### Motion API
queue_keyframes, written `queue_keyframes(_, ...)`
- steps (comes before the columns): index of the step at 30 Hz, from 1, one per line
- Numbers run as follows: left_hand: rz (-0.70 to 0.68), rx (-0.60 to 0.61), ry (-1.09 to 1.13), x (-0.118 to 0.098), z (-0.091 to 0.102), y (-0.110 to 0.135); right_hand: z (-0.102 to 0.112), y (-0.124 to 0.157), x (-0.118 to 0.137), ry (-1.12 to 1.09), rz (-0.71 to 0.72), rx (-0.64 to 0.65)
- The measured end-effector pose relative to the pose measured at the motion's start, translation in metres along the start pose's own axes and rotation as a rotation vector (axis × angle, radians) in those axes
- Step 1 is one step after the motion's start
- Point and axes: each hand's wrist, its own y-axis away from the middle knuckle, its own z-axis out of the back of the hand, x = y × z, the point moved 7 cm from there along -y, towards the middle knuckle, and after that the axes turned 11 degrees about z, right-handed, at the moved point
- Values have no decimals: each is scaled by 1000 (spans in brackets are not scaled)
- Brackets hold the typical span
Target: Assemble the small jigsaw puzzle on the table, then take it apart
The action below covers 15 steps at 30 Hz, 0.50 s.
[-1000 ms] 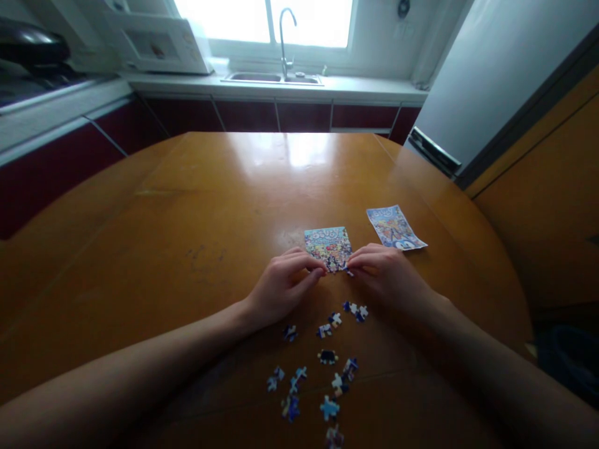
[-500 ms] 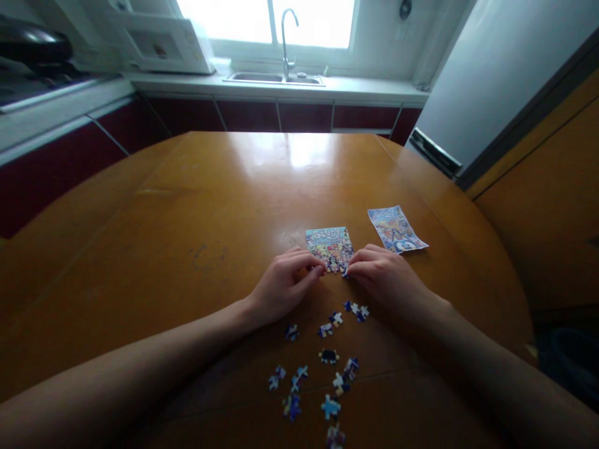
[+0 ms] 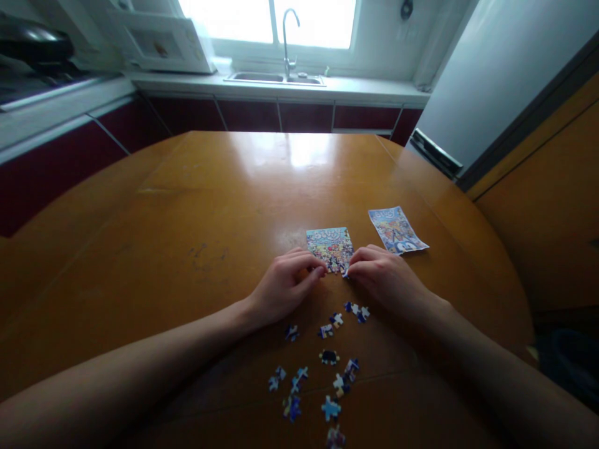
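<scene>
A partly assembled jigsaw puzzle [image 3: 329, 245], brightly coloured with a light blue top strip, lies flat on the wooden table. Its near edge is jagged. My left hand [image 3: 291, 282] is closed at the puzzle's near left corner, thumb and fingertips touching it and covering that corner. At the near right corner, my right hand [image 3: 386, 274] pinches a small puzzle piece [image 3: 345, 273] against the edge; fingers hide most of the piece. Several loose pieces lie closer to me, among them a dark piece [image 3: 329, 357] and a light blue piece [image 3: 331, 408].
A printed picture sheet [image 3: 397, 229] lies beyond my right hand, its corners slightly curled. The large brown table [image 3: 187, 206] reaches toward a counter with a sink [image 3: 262, 77]. A grey fridge [image 3: 496, 81] stands at the right, a stove pan [image 3: 35, 40] far left.
Both hands stay at the puzzle's near corners with hardly any movement. The whole view has shifted very slightly.
</scene>
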Motion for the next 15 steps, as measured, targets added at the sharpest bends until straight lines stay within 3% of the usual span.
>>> queue_keyframes(6, -3, -93, -161, 5, 8, 0, 6, 0, -1, -39, -35, -115)
queue_keyframes(10, 19, -79, -252, 13, 8, -3, 6, -5, 12, -25, 6, -235)
queue_keyframes(15, 41, -41, -280, 17, 4, -5, -9, -13, 28, 58, 113, -200)
